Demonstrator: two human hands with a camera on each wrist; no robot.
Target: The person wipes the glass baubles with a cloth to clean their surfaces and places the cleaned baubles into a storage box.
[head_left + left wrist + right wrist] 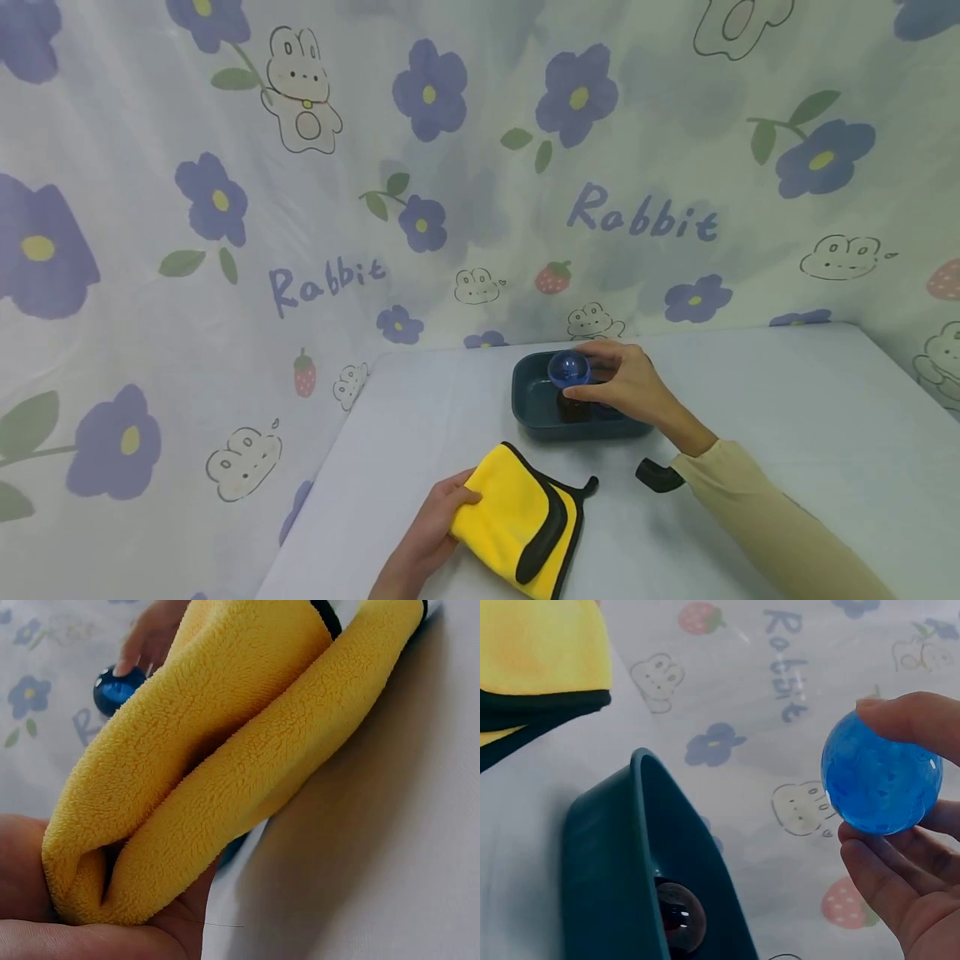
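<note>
My right hand [628,382] pinches a see-through blue ball [568,369] between thumb and fingers, just above a dark teal tray [534,406]. In the right wrist view the ball [881,776] is raised clear of the tray's rim. Inside the tray lies a dark, shiny ball [681,919], partly hidden by the wall. With my left hand [435,521] I grip one edge of a folded yellow cloth [498,504] with black trim. The left wrist view shows its fluffy pile [202,772] doubled over, the palm beneath it.
A short black curved piece [658,476] lies on the white table [420,400], partly covered by the right sleeve [765,508]. Behind the table hangs a curtain [495,200] printed with flowers and rabbits.
</note>
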